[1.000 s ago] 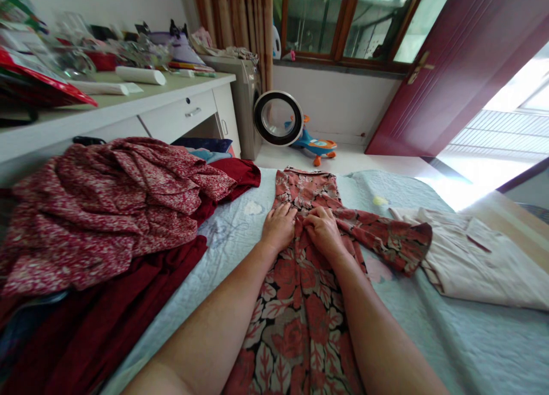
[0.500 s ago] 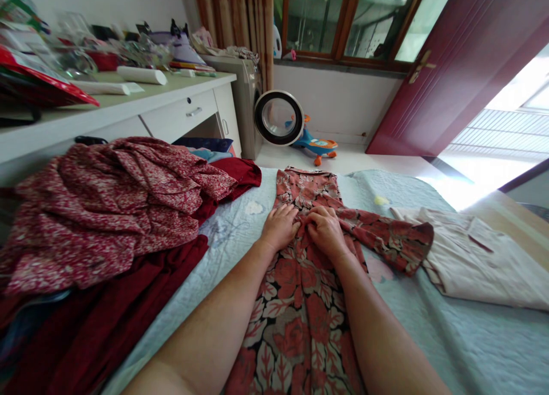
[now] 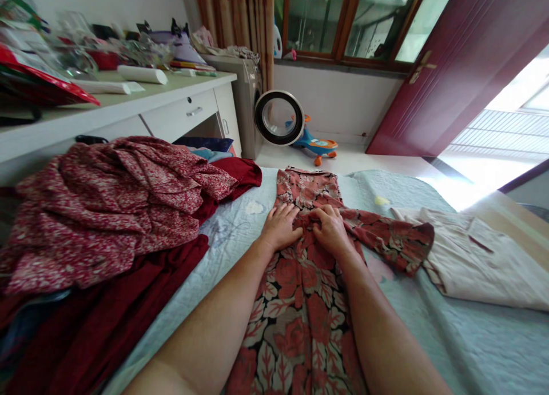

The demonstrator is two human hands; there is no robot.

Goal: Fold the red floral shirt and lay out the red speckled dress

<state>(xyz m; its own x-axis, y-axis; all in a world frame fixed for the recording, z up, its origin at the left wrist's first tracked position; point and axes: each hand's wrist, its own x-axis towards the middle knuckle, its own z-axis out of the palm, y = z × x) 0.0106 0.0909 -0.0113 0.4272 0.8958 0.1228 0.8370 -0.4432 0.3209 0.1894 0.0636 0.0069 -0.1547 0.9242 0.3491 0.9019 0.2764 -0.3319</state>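
A red floral dress (image 3: 295, 320) lies lengthwise on the light blue quilted bedcover (image 3: 231, 258), one sleeve (image 3: 386, 235) stretched out to the right. My left hand (image 3: 281, 226) rests flat on the upper part of the dress, fingers forward and thumb apart. Just to its right, my right hand (image 3: 330, 230) presses on the same fabric with its fingers spread and slightly bent. Neither hand grips the cloth. The lower end of the dress runs out of view between my forearms.
Left of the dress is a heap with a red-and-white patterned garment (image 3: 111, 206) and dark red cloth (image 3: 128, 303). A folded cream garment (image 3: 484, 258) lies right. Beyond stand a cluttered desk (image 3: 180, 98), a washing machine with its round door (image 3: 279, 118) swung out, and a blue ride-on toy (image 3: 315, 145).
My right hand has shifted slightly to the right, widening the gap between my hands. Its fingers are straighter now. The left hand has stayed almost in place, its thumb more spread.
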